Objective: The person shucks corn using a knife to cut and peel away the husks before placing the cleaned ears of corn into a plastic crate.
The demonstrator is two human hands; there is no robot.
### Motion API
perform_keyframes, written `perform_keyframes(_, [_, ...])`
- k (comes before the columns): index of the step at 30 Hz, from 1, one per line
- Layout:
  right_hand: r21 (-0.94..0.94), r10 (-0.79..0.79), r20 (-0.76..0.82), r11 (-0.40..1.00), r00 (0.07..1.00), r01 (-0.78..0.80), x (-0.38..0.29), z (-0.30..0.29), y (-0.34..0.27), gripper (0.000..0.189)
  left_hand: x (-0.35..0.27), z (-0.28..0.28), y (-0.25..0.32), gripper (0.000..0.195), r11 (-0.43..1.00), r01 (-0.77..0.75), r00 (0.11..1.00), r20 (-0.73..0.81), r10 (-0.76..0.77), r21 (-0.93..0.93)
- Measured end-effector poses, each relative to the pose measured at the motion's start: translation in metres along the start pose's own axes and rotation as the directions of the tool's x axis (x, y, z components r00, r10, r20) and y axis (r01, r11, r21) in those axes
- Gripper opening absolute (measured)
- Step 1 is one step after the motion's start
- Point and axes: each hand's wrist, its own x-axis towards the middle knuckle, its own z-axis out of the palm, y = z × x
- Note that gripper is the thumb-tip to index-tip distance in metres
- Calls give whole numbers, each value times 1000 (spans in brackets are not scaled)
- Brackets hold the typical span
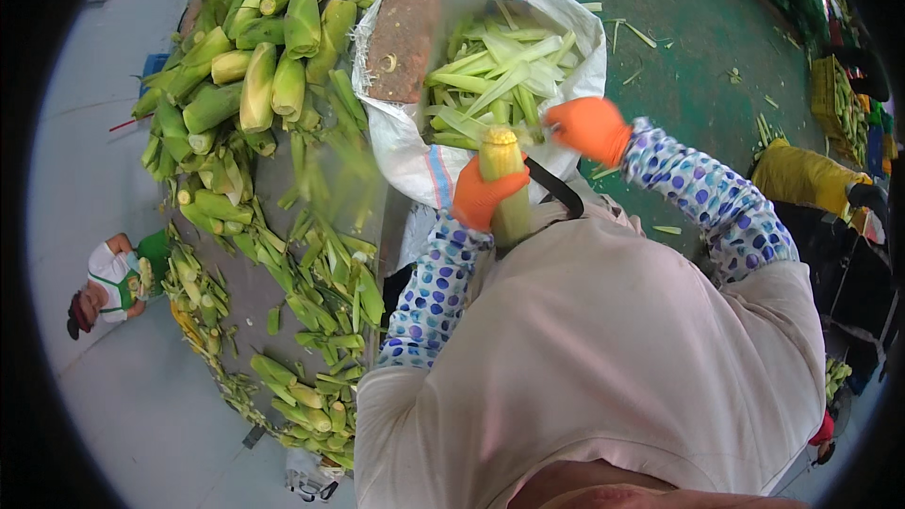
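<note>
My left hand (pixel 488 191), in an orange glove, grips an ear of corn (pixel 503 162) whose tip points away from me. Yellow kernels show at the ear's upper end, and pale green husk covers its lower part. My right hand (pixel 590 129), gloved in orange too, is raised to the right of the ear; its fingers are curled and blurred, so I cannot tell whether they hold anything. Beneath both hands stands a white woven sack (pixel 396 134) with its mouth spread wide, holding stripped husk leaves (pixel 495 74). A reddish-brown brick (pixel 404 46) lies at the sack's left rim.
A large heap of unhusked corn ears (pixel 258 88) lies on the table (pixel 272 177) to the left, with loose husks strewn nearer me. Husk scraps dot the green floor (pixel 679 85). A co-worker (pixel 117 279) stands beyond the table, and a yellow crate (pixel 828 109) stands far right.
</note>
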Motion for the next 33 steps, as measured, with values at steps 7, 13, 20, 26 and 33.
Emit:
perform_keyframes(7, [73, 466, -51, 884, 883, -462, -46, -22, 92, 28, -3, -16, -2, 54, 999, -40, 998, -45, 38, -37])
perform_keyframes(13, [194, 107, 5, 975, 994, -106, -16, -38, 41, 38, 3, -21, 15, 73, 998, -61, 996, 60, 62, -29])
perform_keyframes(20, [270, -171, -91, 944, 981, 189, -7, -67, 1, 38, -7, -11, 31, 84, 966, -256, 962, 107, 253, 20])
perform_keyframes(26, [268, -370, -90, 885, 925, 380, 8, -64, -41, 36, -5, -8, 30, 95, 961, -272, 962, 45, 269, 57])
perform_keyframes(33, [190, -433, -135, 871, 891, 452, 19, -49, -53, 33, -7, -17, 21, 67, 966, -151, 988, 17, 150, 208])
